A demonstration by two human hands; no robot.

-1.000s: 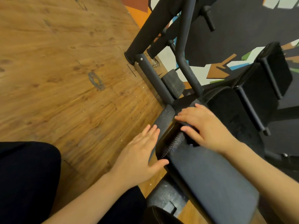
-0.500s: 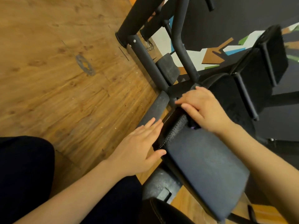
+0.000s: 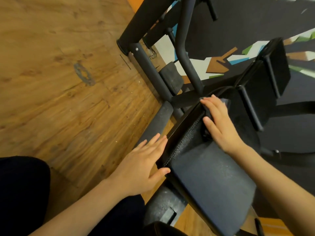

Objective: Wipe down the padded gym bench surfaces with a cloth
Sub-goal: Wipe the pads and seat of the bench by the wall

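1. Head view: the right hand [image 3: 219,123] is pressing down on a dark cloth [image 3: 207,116] at the far end of the bench pad [image 3: 209,176], fingers together and flattened over the fabric, thumb lying alongside. Only small dark folds of the cloth are showing under and beside the palm.
2. The left hand [image 3: 143,166] is bracing against the pad's left side edge, fingers spread slightly and pointing away, thumb hooking onto the near corner of the stitched seam [image 3: 184,143]; it is holding nothing.
3. The pad is running from near right to far left of centre, with the black frame tubes [image 3: 148,68] rising beyond it and two more upholstered pads [image 3: 265,77] standing at far right.
4. Progress, as a judgement: the near stretch of the pad is looking dusty and speckled, so it probably needs passes yet. The far-right pads are showing no cloth on them, so much of the wiping appears to be left.
5. The wooden floor [image 3: 59,82] is filling the left.
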